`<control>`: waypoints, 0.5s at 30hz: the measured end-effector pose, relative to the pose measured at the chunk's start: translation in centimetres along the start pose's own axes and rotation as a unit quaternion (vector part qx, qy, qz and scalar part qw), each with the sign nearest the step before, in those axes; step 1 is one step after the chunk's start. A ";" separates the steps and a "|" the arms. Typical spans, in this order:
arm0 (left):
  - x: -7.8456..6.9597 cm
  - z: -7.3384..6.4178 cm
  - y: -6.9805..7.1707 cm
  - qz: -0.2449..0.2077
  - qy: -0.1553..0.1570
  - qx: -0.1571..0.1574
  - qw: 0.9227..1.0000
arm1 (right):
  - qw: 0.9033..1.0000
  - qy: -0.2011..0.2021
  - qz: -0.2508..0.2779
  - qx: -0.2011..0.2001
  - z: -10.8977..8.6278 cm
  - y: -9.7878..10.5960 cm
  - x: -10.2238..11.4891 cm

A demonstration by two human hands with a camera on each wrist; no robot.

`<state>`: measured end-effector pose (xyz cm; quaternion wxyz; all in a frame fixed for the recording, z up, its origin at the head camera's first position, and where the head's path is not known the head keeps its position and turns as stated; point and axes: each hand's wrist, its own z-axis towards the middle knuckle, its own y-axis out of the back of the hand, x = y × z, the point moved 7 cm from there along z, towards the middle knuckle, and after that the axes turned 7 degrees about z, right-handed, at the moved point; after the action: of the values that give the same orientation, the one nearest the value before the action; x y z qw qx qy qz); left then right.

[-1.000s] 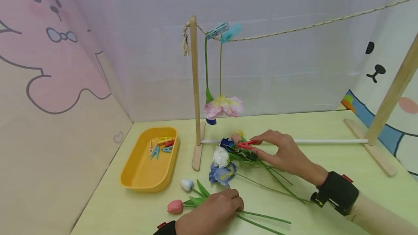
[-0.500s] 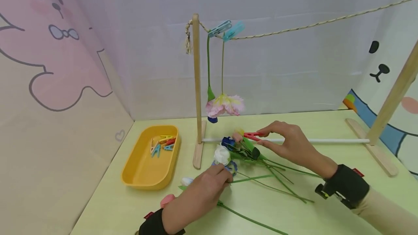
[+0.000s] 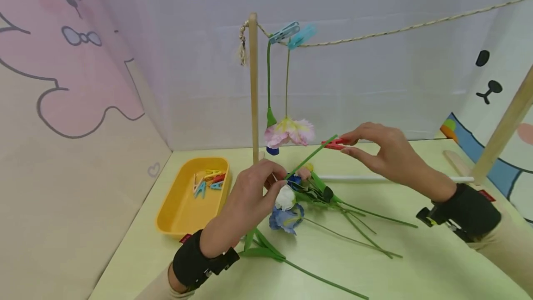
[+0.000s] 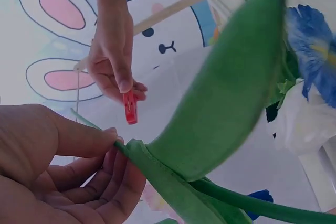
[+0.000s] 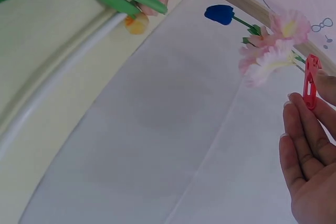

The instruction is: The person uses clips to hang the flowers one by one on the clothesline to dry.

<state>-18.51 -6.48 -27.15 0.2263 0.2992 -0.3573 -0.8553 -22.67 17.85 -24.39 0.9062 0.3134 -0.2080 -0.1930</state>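
Observation:
My left hand pinches the green stem of an artificial flower, raised above the table and slanting up to the right. A broad green leaf of it fills the left wrist view; its bloom is hidden in the head view. My right hand pinches a red clothespin between thumb and fingers, its tip right by the stem's upper end in the head view. On the rope, two blue clothespins hold a pink flower and a dark blue tulip upside down.
A yellow tray with several clothespins stands at left. White and blue flowers lie with others mid-table. Another green-leaved stem lies in front. Wooden posts and a white bar form the rack.
My left hand has picked a flower up off the table and raised it by its stem toward the rack. My right hand has risen with the red clothespin.

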 end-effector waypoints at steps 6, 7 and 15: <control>0.1 2.2 1.0 -0.025 0.012 -0.035 0.999 | 0.999 0.039 -0.030 -0.011 2.5 2.7 1.0; 0.2 2.5 1.1 -0.032 0.017 -0.040 0.999 | 0.998 0.043 -0.033 -0.011 2.8 3.1 1.1; 1.4 4.9 1.1 -0.121 0.067 -0.062 0.988 | 0.996 0.063 -0.062 -0.005 5.0 5.6 1.7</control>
<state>-22.64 -5.71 -24.07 0.1625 0.3819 -0.2490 -0.8751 -22.52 18.68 -16.81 0.9053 0.3325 -0.1295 -0.2302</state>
